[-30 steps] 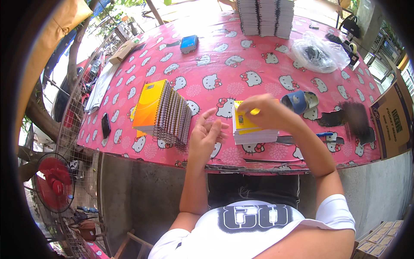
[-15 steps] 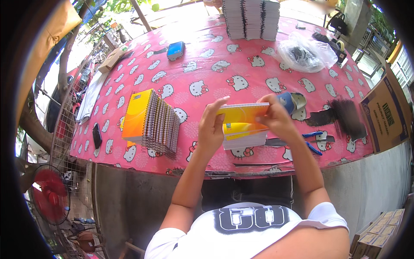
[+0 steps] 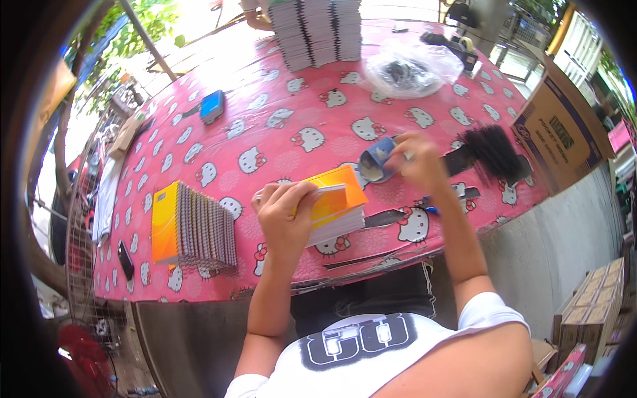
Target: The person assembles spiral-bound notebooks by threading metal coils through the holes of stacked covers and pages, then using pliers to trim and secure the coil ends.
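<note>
Left hand [image 3: 286,213] clamps the orange-covered notebook [image 3: 335,199] on the near stack, cover lifted at the desk's [image 3: 279,142] near edge. Right hand [image 3: 417,159], blurred, closes around the blue cup [image 3: 375,159] just beyond. Best to keep that cover pinned flat and the cup level.

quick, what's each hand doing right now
Left hand: closed on the orange-covered notebook, lifting its cover.
Right hand: blurred, at the small blue cup; grip cannot be told.

Two hands: the left hand [image 3: 285,215] and the right hand [image 3: 418,159]. One yellow notebook [image 3: 335,199], one row of spiral notebooks [image 3: 192,229], three tall stacks [image 3: 318,30], one plastic bag [image 3: 411,69], one cardboard box [image 3: 561,136].
</note>
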`<state>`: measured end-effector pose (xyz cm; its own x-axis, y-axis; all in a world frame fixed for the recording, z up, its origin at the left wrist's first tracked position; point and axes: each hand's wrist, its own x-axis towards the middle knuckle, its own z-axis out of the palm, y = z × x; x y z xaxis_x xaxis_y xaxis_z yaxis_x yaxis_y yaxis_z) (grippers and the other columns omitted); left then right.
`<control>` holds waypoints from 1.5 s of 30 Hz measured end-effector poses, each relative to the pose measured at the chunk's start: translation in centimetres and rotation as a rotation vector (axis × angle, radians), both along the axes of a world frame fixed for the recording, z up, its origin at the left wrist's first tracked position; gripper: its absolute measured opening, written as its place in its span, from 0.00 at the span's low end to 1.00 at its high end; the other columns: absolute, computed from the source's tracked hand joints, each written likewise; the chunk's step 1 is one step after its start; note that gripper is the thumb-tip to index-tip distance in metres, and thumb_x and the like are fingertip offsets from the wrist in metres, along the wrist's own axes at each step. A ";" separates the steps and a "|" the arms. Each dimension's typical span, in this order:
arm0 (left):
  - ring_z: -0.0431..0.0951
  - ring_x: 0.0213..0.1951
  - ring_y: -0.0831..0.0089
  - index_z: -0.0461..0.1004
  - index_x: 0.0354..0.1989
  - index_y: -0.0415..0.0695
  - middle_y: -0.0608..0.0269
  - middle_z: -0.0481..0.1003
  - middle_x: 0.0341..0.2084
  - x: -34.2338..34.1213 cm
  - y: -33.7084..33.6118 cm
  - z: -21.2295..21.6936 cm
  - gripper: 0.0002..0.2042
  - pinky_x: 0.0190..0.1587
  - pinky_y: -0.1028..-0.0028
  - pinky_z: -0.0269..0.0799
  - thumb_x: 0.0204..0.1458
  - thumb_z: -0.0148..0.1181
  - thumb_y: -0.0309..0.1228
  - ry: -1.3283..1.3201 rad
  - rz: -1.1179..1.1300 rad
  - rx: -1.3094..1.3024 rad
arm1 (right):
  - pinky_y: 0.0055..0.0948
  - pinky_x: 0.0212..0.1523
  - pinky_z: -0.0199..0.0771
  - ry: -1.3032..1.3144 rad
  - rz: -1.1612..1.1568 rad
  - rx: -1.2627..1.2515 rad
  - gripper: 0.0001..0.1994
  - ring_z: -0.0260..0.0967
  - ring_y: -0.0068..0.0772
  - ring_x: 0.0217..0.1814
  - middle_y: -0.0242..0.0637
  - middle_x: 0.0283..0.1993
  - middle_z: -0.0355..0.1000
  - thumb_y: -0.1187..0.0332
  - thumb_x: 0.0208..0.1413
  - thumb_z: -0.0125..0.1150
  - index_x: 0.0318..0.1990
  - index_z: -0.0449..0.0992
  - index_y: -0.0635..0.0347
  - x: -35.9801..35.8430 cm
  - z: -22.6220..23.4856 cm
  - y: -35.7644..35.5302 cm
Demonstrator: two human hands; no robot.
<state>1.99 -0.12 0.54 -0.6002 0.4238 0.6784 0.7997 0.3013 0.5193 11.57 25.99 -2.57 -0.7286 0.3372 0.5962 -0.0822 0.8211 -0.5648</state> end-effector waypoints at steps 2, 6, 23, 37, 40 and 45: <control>0.73 0.32 0.72 0.80 0.27 0.46 0.70 0.78 0.24 0.8 0.6 0.7 0.04 0.46 0.67 0.57 0.44 0.67 0.31 -0.009 -0.045 0.030 | 0.41 0.46 0.70 -0.234 -0.577 0.138 0.08 0.71 0.47 0.44 0.47 0.40 0.74 0.67 0.43 0.68 0.31 0.80 0.59 3.9 -2.9 11.4; 0.72 0.32 0.73 0.80 0.28 0.46 0.70 0.78 0.25 0.4 1.3 0.6 0.04 0.46 0.67 0.57 0.45 0.67 0.31 -0.040 -0.082 0.034 | 0.44 0.48 0.72 -0.609 -0.841 0.099 0.12 0.71 0.50 0.47 0.47 0.42 0.73 0.63 0.45 0.68 0.36 0.79 0.59 8.0 -6.5 17.9; 0.71 0.32 0.74 0.83 0.29 0.46 0.68 0.79 0.26 0.4 1.4 0.2 0.10 0.44 0.70 0.61 0.41 0.72 0.37 0.001 -0.040 -0.004 | 0.20 0.32 0.68 0.054 0.279 -0.201 0.14 0.68 0.20 0.32 0.32 0.34 0.72 0.80 0.42 0.70 0.39 0.82 0.60 0.6 4.0 -5.3; 0.71 0.32 0.74 0.82 0.31 0.50 0.72 0.78 0.26 0.3 1.4 -1.0 0.10 0.46 0.69 0.57 0.37 0.72 0.34 0.063 0.023 0.065 | 0.36 0.29 0.70 -0.118 0.270 0.140 0.11 0.71 0.43 0.31 0.36 0.34 0.69 0.69 0.51 0.62 0.41 0.70 0.59 0.5 5.3 -7.4; 0.71 0.33 0.74 0.81 0.30 0.52 0.75 0.77 0.26 0.6 1.8 -1.2 0.09 0.47 0.66 0.53 0.38 0.70 0.34 0.041 0.005 0.096 | 0.36 0.28 0.70 -0.051 0.237 0.182 0.11 0.72 0.42 0.34 0.37 0.35 0.69 0.69 0.51 0.63 0.40 0.71 0.59 0.3 6.0 -8.2; 0.70 0.33 0.74 0.81 0.29 0.52 0.76 0.77 0.26 0.6 1.4 -1.2 0.07 0.45 0.66 0.53 0.39 0.70 0.34 0.045 -0.002 0.118 | 0.36 0.28 0.70 -0.085 0.222 0.145 0.10 0.71 0.43 0.36 0.39 0.35 0.69 0.67 0.51 0.63 0.37 0.72 0.61 -0.1 5.9 -9.2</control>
<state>2.63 1.26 -0.62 -0.5671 0.3404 0.7500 0.8236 0.2391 0.5143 11.49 16.78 3.38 -0.8247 0.0787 0.5601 -0.2268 0.8612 -0.4549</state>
